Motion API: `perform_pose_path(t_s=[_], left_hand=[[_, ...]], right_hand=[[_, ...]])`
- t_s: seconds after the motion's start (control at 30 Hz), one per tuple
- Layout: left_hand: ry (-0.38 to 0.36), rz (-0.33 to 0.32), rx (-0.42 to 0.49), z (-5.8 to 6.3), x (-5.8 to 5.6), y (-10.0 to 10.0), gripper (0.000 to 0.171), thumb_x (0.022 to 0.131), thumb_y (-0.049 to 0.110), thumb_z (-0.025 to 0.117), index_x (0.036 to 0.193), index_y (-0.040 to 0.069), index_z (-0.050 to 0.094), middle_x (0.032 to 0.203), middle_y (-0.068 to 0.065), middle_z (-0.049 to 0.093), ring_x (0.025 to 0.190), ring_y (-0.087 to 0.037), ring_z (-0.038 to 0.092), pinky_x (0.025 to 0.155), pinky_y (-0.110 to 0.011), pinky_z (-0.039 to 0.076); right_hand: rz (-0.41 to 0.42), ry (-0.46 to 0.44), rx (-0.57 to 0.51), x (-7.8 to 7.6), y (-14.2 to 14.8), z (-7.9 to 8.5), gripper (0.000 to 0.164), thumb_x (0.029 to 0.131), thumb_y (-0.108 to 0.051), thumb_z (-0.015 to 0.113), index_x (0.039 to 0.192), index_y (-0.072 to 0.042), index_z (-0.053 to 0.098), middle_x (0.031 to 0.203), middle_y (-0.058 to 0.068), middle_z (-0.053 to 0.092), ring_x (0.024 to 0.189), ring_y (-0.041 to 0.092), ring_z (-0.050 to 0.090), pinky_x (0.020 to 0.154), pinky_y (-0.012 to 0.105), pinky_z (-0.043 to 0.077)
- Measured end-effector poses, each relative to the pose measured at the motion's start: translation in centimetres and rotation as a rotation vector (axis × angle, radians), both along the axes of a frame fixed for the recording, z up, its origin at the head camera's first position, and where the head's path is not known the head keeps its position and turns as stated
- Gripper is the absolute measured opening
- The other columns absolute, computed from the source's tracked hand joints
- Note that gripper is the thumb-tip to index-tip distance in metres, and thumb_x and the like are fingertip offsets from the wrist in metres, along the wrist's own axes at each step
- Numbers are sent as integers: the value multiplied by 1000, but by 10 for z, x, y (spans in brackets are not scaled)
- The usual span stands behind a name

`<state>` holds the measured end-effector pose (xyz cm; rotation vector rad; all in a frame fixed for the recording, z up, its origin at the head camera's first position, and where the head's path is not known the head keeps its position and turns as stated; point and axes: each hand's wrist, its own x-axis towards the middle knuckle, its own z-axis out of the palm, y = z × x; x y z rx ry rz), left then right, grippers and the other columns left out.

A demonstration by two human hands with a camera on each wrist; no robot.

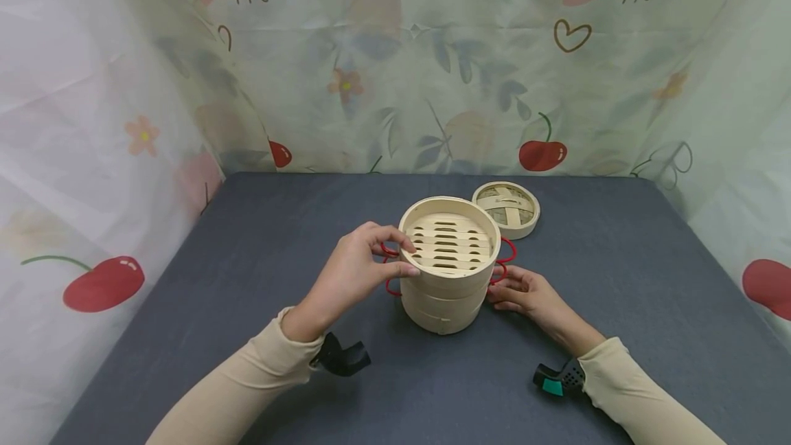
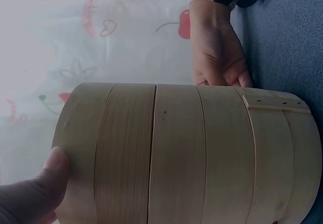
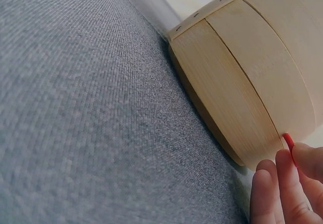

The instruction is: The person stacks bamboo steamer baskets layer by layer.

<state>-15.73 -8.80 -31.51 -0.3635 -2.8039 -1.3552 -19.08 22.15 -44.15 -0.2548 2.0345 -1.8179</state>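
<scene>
A stack of round bamboo steamer baskets [image 1: 441,301] stands upright on the table, its slatted floor [image 1: 448,244] showing through the uncovered top. At the left of the top rim, my left hand [image 1: 355,263] pinches the wall, thumb outside and a finger over the edge. Low on the right side, my right hand [image 1: 525,294] pinches a red loop handle [image 3: 288,141] between thumb and fingers, as the right wrist view shows. Another red loop [image 1: 509,250] sticks out higher on that side. The left wrist view shows the left thumb [image 2: 53,168] against the top tier.
Behind the stack, to the right, a woven bamboo lid [image 1: 508,210] lies on the dark grey tablecloth [image 1: 296,218]. A patterned curtain [image 1: 408,74] closes off the back and both sides.
</scene>
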Motion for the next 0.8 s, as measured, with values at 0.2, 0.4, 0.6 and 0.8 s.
perform_pose_path(t_s=[0.2, 0.4, 0.6, 0.8], left_hand=[[-11, -16, 31, 0, 0, -5, 33, 71, 31, 86, 101, 32, 72, 108, 5, 60, 99, -21, 61, 73, -33, 52], [-61, -22, 82, 1, 0, -14, 33, 74, 35, 84, 105, 35, 71, 113, 9, 58, 105, -16, 62, 78, -37, 52], [-106, 13, 162, 4, -4, -27, 28, 82, 35, 77, 108, 29, 68, 121, 7, 59, 105, -13, 65, 85, -41, 53], [-131, 35, 308, -1, -11, -39, 24, 90, 25, 70, 112, 16, 67, 116, -4, 64, 97, -19, 67, 82, -36, 57]], right_hand=[[2, 2, 4, 0, 0, 0, 54, 95, -13, 63, 137, 10, 38, 103, -2, 70, 93, 12, 67, 81, 28, 56], [4, 7, 10, 0, 0, 1, 54, 95, -13, 63, 138, 9, 38, 103, -2, 69, 94, 12, 66, 81, 28, 56], [4, 13, 20, 0, 0, 1, 54, 94, -14, 63, 137, 9, 38, 102, -2, 69, 94, 12, 66, 81, 29, 56], [3, 10, 17, 0, 1, 1, 55, 94, -14, 63, 137, 9, 38, 101, -2, 68, 94, 12, 66, 81, 29, 56]])
